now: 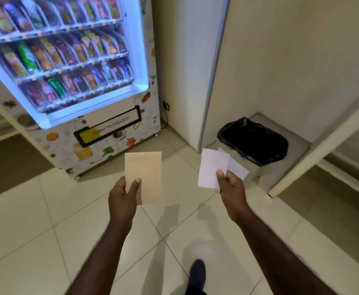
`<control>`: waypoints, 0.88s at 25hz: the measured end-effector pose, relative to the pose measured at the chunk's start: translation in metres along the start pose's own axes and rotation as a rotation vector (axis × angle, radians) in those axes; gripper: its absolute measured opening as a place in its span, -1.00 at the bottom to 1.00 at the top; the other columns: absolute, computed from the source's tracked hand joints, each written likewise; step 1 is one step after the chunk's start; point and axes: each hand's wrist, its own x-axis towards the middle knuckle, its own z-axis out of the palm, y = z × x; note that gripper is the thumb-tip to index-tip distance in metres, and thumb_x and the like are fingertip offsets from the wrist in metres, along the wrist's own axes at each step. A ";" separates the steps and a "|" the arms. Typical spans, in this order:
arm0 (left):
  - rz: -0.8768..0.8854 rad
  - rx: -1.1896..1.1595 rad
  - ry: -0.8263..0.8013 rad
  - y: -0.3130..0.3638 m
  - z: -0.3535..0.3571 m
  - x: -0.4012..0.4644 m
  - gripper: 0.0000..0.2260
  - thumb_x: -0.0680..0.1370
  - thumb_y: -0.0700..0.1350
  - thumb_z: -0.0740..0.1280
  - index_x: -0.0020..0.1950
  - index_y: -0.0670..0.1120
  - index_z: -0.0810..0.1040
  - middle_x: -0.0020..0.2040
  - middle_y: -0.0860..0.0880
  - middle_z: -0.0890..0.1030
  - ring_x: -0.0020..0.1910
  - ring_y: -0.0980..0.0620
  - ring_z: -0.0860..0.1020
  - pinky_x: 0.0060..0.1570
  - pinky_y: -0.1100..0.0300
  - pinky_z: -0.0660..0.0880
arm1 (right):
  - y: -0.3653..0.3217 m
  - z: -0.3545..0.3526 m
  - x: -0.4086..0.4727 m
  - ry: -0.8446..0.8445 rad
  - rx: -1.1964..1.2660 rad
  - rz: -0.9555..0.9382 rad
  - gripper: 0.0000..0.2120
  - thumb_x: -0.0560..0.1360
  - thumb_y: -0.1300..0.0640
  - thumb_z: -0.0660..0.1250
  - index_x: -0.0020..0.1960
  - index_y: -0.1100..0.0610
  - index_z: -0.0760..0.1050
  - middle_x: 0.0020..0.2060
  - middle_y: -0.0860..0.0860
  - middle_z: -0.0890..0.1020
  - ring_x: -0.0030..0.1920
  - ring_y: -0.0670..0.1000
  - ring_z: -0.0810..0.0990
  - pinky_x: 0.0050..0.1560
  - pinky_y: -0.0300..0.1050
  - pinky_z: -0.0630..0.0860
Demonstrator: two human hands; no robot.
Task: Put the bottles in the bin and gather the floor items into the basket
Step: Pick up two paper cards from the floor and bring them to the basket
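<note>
My left hand point(123, 196) pinches the lower edge of a beige envelope point(145, 171), held upright in front of me. My right hand point(230, 186) grips two white paper sheets point(212, 167), one fanned behind the other. Both hands are raised above the tiled floor. A bin lined with a black bag point(255, 141) stands in the wall alcove just beyond the right hand's papers. No bottles and no basket are in view.
A lit vending machine point(72, 86) full of snacks and drinks stands at the left. A white pillar point(182, 71) separates it from the alcove. A low ledge point(323, 150) runs along the right. My dark shoe point(197, 273) is on the pale tiles below.
</note>
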 end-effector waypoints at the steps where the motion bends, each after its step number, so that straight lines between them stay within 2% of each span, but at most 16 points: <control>1: 0.012 0.002 -0.039 0.003 0.004 -0.011 -0.87 0.58 -0.01 0.32 0.12 0.07 0.55 -0.05 0.13 0.62 -0.08 0.10 0.58 -0.24 0.18 0.49 | 0.001 -0.010 -0.017 0.038 -0.011 0.000 -0.75 0.65 0.04 0.17 -0.16 -0.01 0.52 -0.45 -0.30 0.56 -0.43 -0.31 0.48 -0.43 -0.48 0.34; 5: 0.044 -0.027 -0.197 0.015 0.025 -0.055 -0.86 0.59 -0.03 0.32 0.14 0.05 0.55 -0.05 0.14 0.61 -0.08 0.15 0.57 -0.25 0.23 0.47 | 0.005 -0.050 -0.079 0.174 -0.039 0.018 -0.69 0.67 0.06 0.12 -0.21 0.01 0.47 -0.50 -0.25 0.51 -0.48 -0.27 0.42 -0.44 -0.45 0.29; 10: 0.062 -0.039 -0.397 0.035 0.067 -0.104 -0.88 0.58 -0.04 0.32 0.11 0.03 0.56 -0.06 0.10 0.62 -0.08 0.09 0.58 -0.28 0.24 0.46 | 0.003 -0.115 -0.142 0.366 -0.021 0.028 -0.71 0.65 0.09 0.17 -0.22 0.08 0.47 -0.44 -0.20 0.53 -0.44 -0.25 0.42 -0.41 -0.42 0.29; 13: 0.090 -0.036 -0.522 0.047 0.099 -0.144 -0.90 0.58 -0.05 0.32 0.09 0.04 0.55 -0.06 0.10 0.62 -0.07 0.08 0.58 -0.26 0.19 0.49 | 0.008 -0.163 -0.177 0.502 -0.032 0.042 -0.68 0.63 0.07 0.21 -0.18 0.28 0.44 -0.33 -0.02 0.47 -0.33 -0.11 0.37 -0.29 -0.19 0.28; 16: 0.117 -0.029 -0.636 0.054 0.135 -0.190 -0.90 0.58 -0.05 0.32 0.08 0.05 0.56 -0.07 0.14 0.62 -0.07 0.11 0.58 -0.24 0.17 0.50 | 0.017 -0.214 -0.219 0.618 0.005 0.048 -0.73 0.61 0.10 0.27 -0.23 0.18 0.44 -0.35 -0.06 0.48 -0.35 -0.13 0.37 -0.29 -0.17 0.28; 19: 0.116 -0.012 -0.767 0.059 0.177 -0.250 -0.83 0.58 -0.04 0.32 0.13 -0.02 0.59 0.00 0.05 0.66 -0.03 0.03 0.60 -0.11 0.06 0.57 | 0.032 -0.275 -0.267 0.752 0.063 0.068 -0.84 0.59 0.12 0.31 -0.09 0.20 0.55 -0.23 0.01 0.61 -0.25 -0.06 0.49 -0.21 -0.15 0.39; 22: 0.147 0.007 -0.864 0.062 0.217 -0.319 -0.76 0.58 -0.04 0.32 0.21 -0.08 0.58 0.04 -0.02 0.65 0.01 -0.02 0.59 -0.10 0.06 0.56 | 0.050 -0.336 -0.318 0.855 0.055 0.079 -0.77 0.58 0.12 0.32 -0.13 0.29 0.52 -0.30 0.06 0.51 -0.28 -0.01 0.39 -0.25 -0.12 0.31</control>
